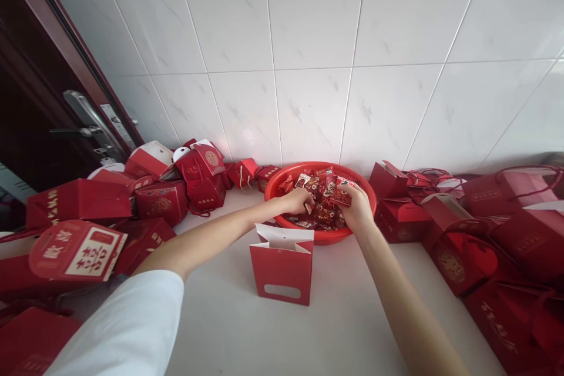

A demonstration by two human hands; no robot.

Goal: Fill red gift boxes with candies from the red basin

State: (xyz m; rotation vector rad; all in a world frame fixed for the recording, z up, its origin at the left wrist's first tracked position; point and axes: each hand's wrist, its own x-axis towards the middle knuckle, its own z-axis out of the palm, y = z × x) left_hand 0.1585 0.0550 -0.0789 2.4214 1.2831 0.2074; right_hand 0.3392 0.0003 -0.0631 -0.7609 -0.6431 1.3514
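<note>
Both my hands are inside a red plastic basket point(324, 237) filled with red-wrapped candies point(325, 211). My left hand point(298, 202) is at the basket's left side, its fingers pinched on a small wrapped candy point(309, 208), mostly covered by the fingers. On the right, my right hand point(359, 210) grips a red candy packet point(342, 194) between thumb and fingers, just over the pile. A red paper gift box point(282, 270) stands upright in front of the basket, its white-lined top open and a pale window low on its front. Neither hand touches it.
Red gift boxes point(163, 200) are heaped along the left, one showing a double-happiness label point(90, 252). More red boxes point(453, 252) crowd the right side. Behind the white table point(229, 317) rises a tiled wall point(312, 100). A dark door with a metal handle point(83, 111) is at upper left.
</note>
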